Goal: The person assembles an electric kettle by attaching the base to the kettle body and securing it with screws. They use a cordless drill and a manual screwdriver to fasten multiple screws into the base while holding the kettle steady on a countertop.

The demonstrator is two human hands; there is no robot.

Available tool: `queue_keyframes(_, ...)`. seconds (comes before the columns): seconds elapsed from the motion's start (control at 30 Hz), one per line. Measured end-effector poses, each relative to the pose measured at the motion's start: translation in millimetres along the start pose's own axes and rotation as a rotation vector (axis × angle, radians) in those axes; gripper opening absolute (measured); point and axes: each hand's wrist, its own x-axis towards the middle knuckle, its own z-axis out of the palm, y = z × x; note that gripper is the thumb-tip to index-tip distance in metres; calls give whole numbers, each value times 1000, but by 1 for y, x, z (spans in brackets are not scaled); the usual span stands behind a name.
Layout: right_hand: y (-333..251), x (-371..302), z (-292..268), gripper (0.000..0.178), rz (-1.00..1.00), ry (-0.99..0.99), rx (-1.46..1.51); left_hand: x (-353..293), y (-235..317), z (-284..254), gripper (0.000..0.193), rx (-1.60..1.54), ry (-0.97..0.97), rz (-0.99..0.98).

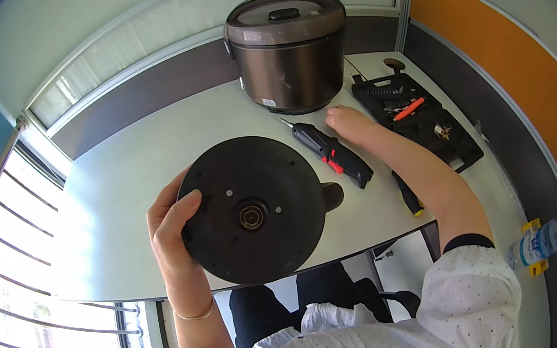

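My left hand (174,221) grips the edge of a round black kettle (261,247), thumb on its underside. The flat bottom faces up, with a round metal-ringed socket at its centre and two screws beside it. A dark handle (332,196) juts out on the right side. My right hand (350,124) is over the table, its fingers curled together; whatever they may hold is hidden. Just left of it lies a black and red cordless screwdriver (334,156), its bit pointing up and left. To its right an open black tool case (453,137) holds bits and an orange-red tool (409,108).
A large brown rice cooker (292,72) stands at the back of the white table (114,201). A black and yellow screwdriver (409,196) lies under my right forearm. A small dark round-topped piece (394,65) sits behind the case. A water bottle (547,241) is at the far right.
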Motion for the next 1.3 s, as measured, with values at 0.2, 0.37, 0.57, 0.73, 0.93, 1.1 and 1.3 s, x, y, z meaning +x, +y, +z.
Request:
queue_keyframes(0.2,1,-3,1,8,190,133,189,-2,4,1,46,59,-10,86)
queue_keyframes(0.37,-26,-14,-67,9,269,620,558,5,3,-11,39,-34,-78,21)
queue_keyframes(0.57,-136,-37,-187,8,217,616,1084,7,1,-19,39,-111,-99,-36)
queue_keyframes(0.73,-211,-47,-217,13,-94,477,912,9,-4,-21,38,-132,-105,-31)
queue_keyframes(0.93,-240,-37,-213,12,-228,417,798,8,-10,-24,36,-115,-103,2)
queue_keyframes(1.1,-246,-38,-214,10,-197,429,645,9,-15,-24,38,-94,-96,14)
queue_keyframes(1.3,-253,-38,-219,10,-232,404,538,5,-11,-25,34,-59,-84,13)
